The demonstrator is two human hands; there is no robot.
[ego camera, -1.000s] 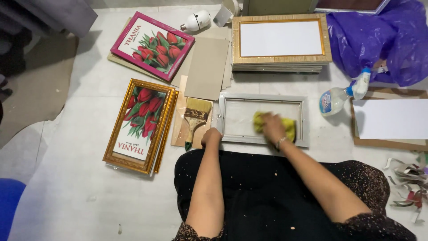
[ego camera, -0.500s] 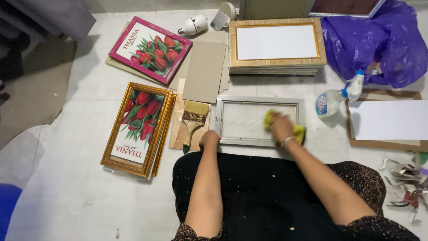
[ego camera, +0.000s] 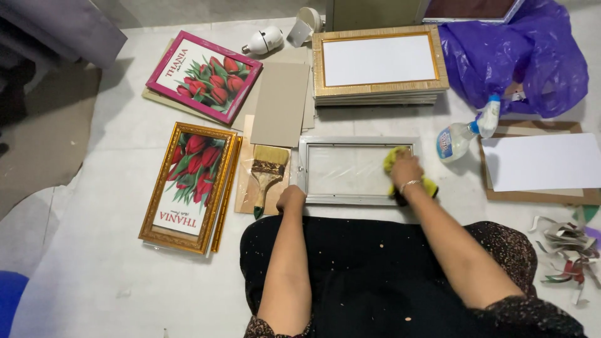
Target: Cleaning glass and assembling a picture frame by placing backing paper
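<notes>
Right hand (ego camera: 405, 172) closed over yellow cloth (ego camera: 395, 159), pressed flat against glass of silver frame (ego camera: 357, 170) at its right end. Left hand (ego camera: 291, 199) curled on frame's lower left corner, gripping the edge. Frame lying flat on floor (ego camera: 100, 269), directly ahead of lap. Paintbrush (ego camera: 268, 175) just left of frame, on cardboard sheet. Spray bottle (ego camera: 460, 134) near frame's right end, lying tilted. Gold-framed tulip picture (ego camera: 189, 186) further left.

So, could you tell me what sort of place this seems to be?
Probably a small picture-framing workspace on a floor: a stack of gold-edged frames, a framed red tulip print, and a silver frame wiped with a yellow cloth.
</notes>
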